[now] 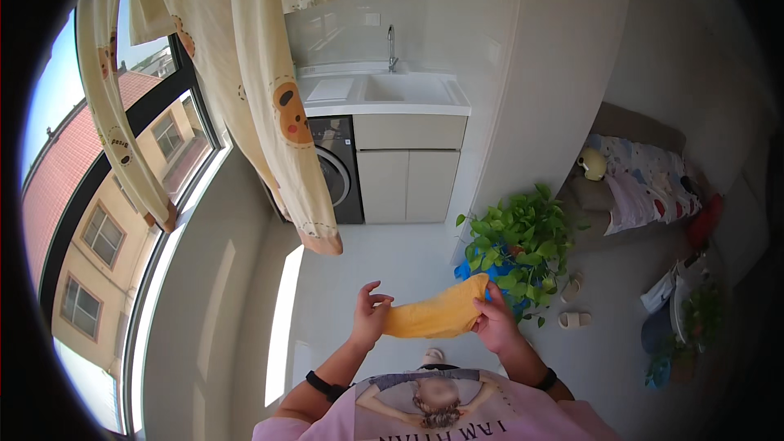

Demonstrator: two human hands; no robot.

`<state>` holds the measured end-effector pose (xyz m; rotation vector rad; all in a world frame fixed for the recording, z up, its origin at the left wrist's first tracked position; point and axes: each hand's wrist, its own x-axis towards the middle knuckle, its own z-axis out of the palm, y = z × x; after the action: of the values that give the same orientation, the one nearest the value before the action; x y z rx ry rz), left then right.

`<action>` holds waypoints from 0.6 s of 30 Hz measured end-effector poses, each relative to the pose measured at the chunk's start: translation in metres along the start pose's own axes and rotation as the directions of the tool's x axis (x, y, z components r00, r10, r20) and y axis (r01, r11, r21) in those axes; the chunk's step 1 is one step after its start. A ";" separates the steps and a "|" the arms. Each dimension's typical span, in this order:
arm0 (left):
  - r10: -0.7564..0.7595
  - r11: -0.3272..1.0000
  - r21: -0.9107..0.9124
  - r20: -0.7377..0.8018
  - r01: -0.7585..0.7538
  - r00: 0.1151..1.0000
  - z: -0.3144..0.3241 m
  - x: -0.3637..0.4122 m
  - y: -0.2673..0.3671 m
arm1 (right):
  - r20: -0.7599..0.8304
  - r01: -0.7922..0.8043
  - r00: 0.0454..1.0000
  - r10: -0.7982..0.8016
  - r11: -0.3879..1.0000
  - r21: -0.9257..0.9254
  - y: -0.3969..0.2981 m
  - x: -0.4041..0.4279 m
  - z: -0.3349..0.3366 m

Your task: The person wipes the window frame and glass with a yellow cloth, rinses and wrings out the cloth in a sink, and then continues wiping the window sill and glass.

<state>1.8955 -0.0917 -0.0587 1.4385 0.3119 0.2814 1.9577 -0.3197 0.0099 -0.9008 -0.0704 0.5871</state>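
A yellow cloth (433,312) is stretched sideways between my two hands, in front of my body and above the pale floor. My left hand (371,317) grips its narrower end, with some fingers raised off the fabric. On the other side, my right hand (493,318) pinches the wider end between thumb and fingers. The cloth's far right corner rises a little above my right fingers. Both hands are in full view, and each wrist has a dark band.
Bear-patterned curtain fabric (275,104) hangs at the left by the window (159,128). Ahead stand a sink (398,89), a cabinet (407,177) and a washing machine (340,171). A leafy potted plant (520,239) is close to my right hand. Slippers (574,320) and a sofa (637,122) are farther right.
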 end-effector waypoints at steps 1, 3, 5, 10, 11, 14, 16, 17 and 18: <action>0.013 0.999 -0.033 -0.109 -0.016 0.994 0.002 0.027 -0.002 | 0.017 -0.012 1.000 0.012 1.000 -0.007 -0.014 0.030 -0.001; 0.006 0.999 -0.051 -0.198 -0.017 0.980 0.007 0.073 0.001 | 0.050 -0.055 0.997 0.056 0.998 -0.011 -0.036 0.084 -0.002; 0.242 0.948 0.259 -0.218 -0.183 0.945 0.009 0.114 0.013 | 0.163 -0.073 0.983 0.085 0.995 -0.075 -0.056 0.141 -0.008; 0.266 0.783 0.618 -0.224 -0.075 0.938 0.015 0.201 0.058 | 0.277 -0.154 0.936 0.218 0.960 -0.233 -0.106 0.278 0.035; 0.251 0.658 0.751 -0.153 -0.052 0.956 0.014 0.220 0.061 | 0.308 -0.157 0.923 0.231 0.956 -0.247 -0.111 0.306 0.039; 0.155 0.498 0.866 -0.045 -0.039 0.987 0.001 0.284 0.054 | 0.376 -0.123 0.893 0.248 0.937 -0.326 -0.120 0.394 0.053; 0.083 0.487 0.872 0.002 -0.042 0.997 -0.011 0.333 0.056 | 0.438 -0.079 0.863 0.252 0.924 -0.375 -0.126 0.450 0.061; 0.156 0.544 0.836 -0.014 -0.074 0.988 -0.017 0.363 0.060 | 0.438 -0.081 0.863 0.253 0.924 -0.373 -0.132 0.477 0.065; 0.219 0.605 0.790 -0.048 -0.097 0.975 -0.017 0.388 0.065 | 0.444 -0.051 0.873 0.202 0.943 -0.328 -0.142 0.500 0.070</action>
<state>2.2481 0.0760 -0.0117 2.3498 0.4551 0.4226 2.4215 -0.0822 0.0699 -1.0515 -0.5636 0.9325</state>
